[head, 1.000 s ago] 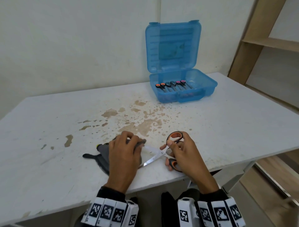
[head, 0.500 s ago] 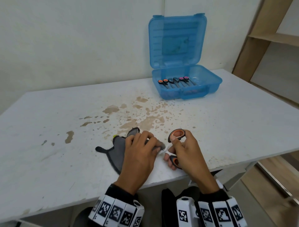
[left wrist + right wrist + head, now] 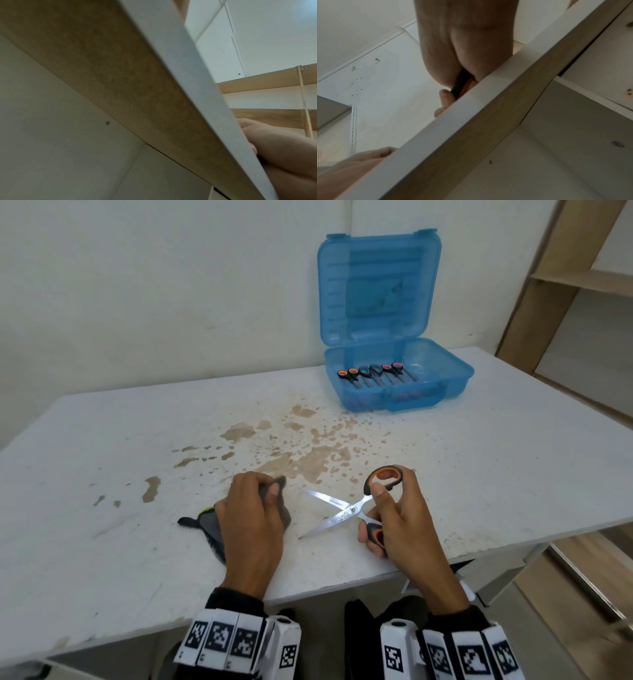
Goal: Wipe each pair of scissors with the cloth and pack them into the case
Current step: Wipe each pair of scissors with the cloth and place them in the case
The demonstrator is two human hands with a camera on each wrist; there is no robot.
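Right hand (image 3: pixel 394 518) grips open scissors (image 3: pixel 346 511) by the orange-black loops, blades splayed just over the surface (image 3: pixel 102 457). Left hand (image 3: pixel 253 518) bunches soft grey cloth (image 3: pixel 205 518) just beside. Stiff, light, sharp: hold the handles; case (image 3: pixel 397 385) open, well apart

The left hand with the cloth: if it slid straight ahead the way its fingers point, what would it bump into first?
Probably nothing soon. The left hand, gripping the grey cloth, points up the table over the brown stains. The open scissors lie to its right, the blue case far off right.
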